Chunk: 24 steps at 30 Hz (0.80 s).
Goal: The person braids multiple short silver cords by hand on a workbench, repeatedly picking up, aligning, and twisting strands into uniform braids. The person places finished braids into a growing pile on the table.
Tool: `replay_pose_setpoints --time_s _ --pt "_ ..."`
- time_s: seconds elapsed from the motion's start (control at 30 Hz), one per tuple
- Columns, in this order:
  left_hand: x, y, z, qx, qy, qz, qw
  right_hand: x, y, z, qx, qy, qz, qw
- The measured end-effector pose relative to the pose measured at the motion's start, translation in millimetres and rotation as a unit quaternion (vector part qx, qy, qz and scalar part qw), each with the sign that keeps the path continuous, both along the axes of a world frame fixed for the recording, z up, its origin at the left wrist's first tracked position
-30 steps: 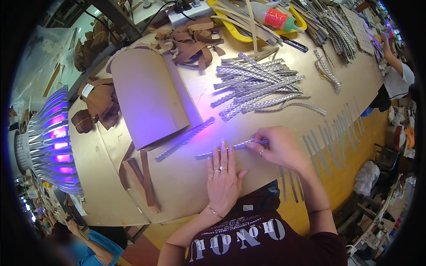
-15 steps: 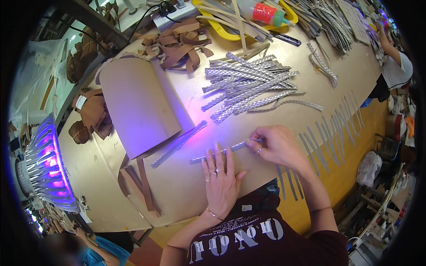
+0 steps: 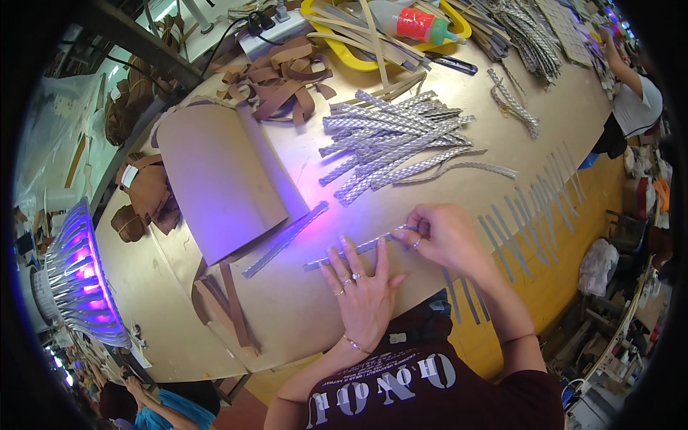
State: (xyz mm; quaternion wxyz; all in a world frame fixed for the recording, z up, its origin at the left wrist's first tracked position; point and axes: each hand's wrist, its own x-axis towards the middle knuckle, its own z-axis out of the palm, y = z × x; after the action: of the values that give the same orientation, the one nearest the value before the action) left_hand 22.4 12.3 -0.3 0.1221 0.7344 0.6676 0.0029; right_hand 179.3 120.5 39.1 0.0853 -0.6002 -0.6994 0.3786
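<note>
A narrow silver braided strap (image 3: 369, 246) lies on a thin grey strip in front of me on the table. My left hand (image 3: 363, 295) rests flat across it with the fingers spread. At the strap's right end my right hand (image 3: 446, 235) pinches it between thumb and fingers. Just beyond, to the left, another grey and silver strap (image 3: 285, 240) lies slantwise in purple light. Farther off is a loose pile of silver braided straps (image 3: 401, 143).
A purple-lit lamp (image 3: 79, 276) stands at the left, near a curled brown sheet (image 3: 218, 179). Brown strips (image 3: 283, 79), a yellow tray (image 3: 351, 57), a bottle (image 3: 416, 25) and a cutter knife (image 3: 451, 63) lie far back. Grey strips (image 3: 527, 222) overhang the right edge.
My left hand has slid slightly to the right along the strap, its fingers spreading wider. My right hand keeps its pinch at the right end. The whole view has shifted slightly.
</note>
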Motion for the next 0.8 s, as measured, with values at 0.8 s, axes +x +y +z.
replay_pose_setpoints --time_s 0.8 --pt "1 0 3 -0.012 0.017 0.004 1.0 -2 -10 -1 0.013 0.007 -0.073 0.997"
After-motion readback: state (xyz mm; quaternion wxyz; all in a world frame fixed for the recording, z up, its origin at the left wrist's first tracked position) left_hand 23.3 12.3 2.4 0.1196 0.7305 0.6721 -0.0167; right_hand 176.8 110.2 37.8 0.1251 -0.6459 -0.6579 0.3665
